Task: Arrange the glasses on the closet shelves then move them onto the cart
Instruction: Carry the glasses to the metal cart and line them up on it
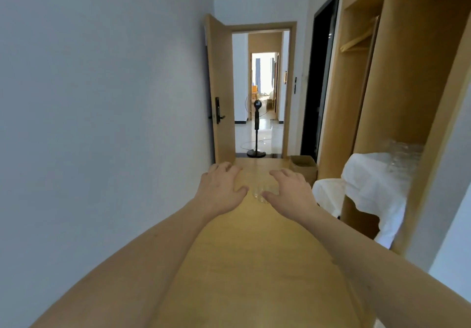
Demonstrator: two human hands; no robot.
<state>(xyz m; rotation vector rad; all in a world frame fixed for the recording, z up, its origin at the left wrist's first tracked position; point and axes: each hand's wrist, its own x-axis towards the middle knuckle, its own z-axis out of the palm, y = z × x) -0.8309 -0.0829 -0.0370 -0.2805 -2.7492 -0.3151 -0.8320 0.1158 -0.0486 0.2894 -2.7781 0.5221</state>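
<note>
- Left hand (221,187), centre of frame: fingers spread and loosely bent, palm down, thumb pointing toward the glass. Its grip is slack; it holds nothing.
- Right hand (289,190), just right of it: same pose, fingers splayed, thumb tip close beside the glass. Contact cannot be told from this view; the fingers are not wrapped round anything.
- Glass (262,193): small and clear, upright between the two thumbs, standing on the long wooden table (254,264). Blurred; the rim is hard to make out.
- Judgement: both hands flank the glass symmetrically, which suits either closing in to lift it or having just set it down. Which of the two cannot be told.
- More glasses (402,157), right of frame: a clear cluster on a closet shelf (382,126), resting on a white cloth (369,182) that hangs over the shelf edge. The cloth probably cushions the glass and stops it sliding.
- Judgement: most glasses are already on the shelf; the one on the table is apart from them, so arranging looks unfinished.
- No cart is in view.
- Further out: cardboard box (304,166) at the table's far end, open wooden door (219,93) centre, standing fan (257,129) in the doorway beyond.
</note>
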